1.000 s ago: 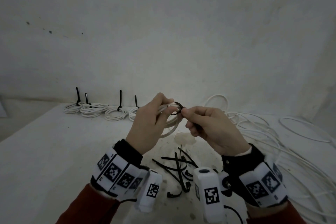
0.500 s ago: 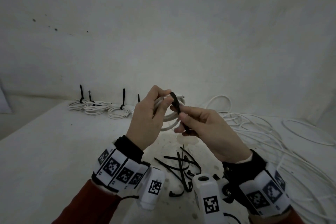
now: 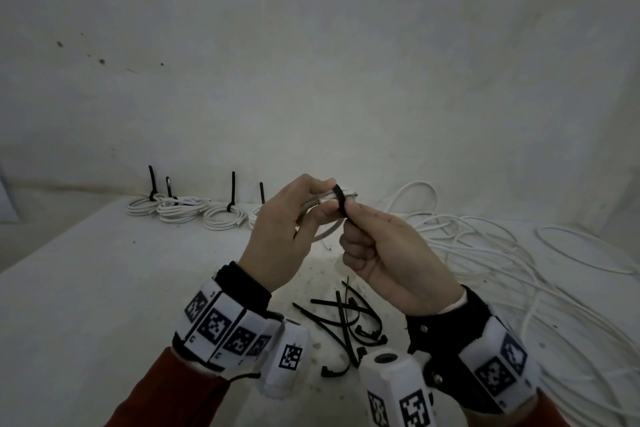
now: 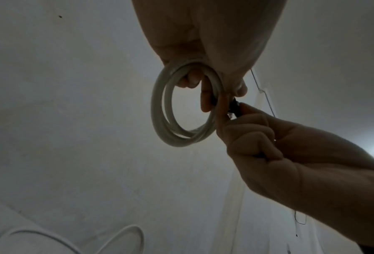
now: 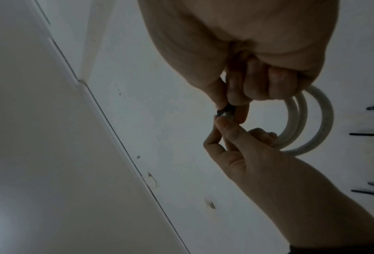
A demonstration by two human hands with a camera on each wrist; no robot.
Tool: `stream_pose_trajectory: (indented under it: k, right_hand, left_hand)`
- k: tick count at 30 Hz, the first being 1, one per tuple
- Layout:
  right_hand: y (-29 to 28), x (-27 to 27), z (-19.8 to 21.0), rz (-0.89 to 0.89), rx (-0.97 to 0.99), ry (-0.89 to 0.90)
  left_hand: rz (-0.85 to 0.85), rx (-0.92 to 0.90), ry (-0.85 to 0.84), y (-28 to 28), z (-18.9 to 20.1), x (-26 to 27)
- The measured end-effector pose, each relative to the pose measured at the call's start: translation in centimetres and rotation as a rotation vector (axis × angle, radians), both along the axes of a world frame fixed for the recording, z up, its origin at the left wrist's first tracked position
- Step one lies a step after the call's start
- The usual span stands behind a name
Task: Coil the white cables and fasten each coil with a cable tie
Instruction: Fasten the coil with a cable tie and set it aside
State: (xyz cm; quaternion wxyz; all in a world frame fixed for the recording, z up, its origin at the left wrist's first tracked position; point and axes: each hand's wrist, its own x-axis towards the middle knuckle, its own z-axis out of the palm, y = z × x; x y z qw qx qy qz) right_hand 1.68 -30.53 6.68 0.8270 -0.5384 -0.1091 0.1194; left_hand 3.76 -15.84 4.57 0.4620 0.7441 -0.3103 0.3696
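My left hand (image 3: 287, 229) holds a small white cable coil (image 3: 325, 229) up above the table, thumb and fingers pinching its top. In the left wrist view the coil (image 4: 170, 120) hangs as a ring of a few turns below that hand. A black cable tie (image 3: 341, 201) is wrapped tight over the top of the coil. My right hand (image 3: 377, 253) pinches the tie's tail just below the wrap, its other fingers curled. The right wrist view shows both hands meeting at the tie's head (image 5: 225, 111), with the coil (image 5: 312, 127) to the right.
Several tied coils (image 3: 183, 210) with upright black tie tails lie in a row along the back left by the wall. Loose black cable ties (image 3: 346, 319) lie on the table (image 3: 86, 305) below my hands. Loose white cable (image 3: 519, 253) sprawls over the right side.
The tie's open loop has drawn down tight against the coil as my right hand pulled its tail downward. Both hands stayed raised in the same place.
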Motion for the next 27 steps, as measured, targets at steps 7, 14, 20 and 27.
stream_pose_trajectory:
  k: [7,14,20,27]
  right_hand:
    - [0.0,-0.1,-0.1,-0.054,0.063,0.016]
    - [0.3,0.0,-0.6,-0.106,0.047,0.042]
    - [0.3,1.4,-1.7,-0.147,-0.195,0.003]
    - [-1.4,3.3,-2.4,-0.404,-0.613,-0.110]
  left_hand:
    - [-0.031,0.062,-0.031,-0.2,0.0,-0.1]
    - [-0.001,0.105,-0.006,0.1,-0.3,0.3]
    - [-0.011,0.012,0.212,-0.3,-1.4,0.9]
    - [-0.040,-0.515,0.691,0.6,-2.9,3.5]
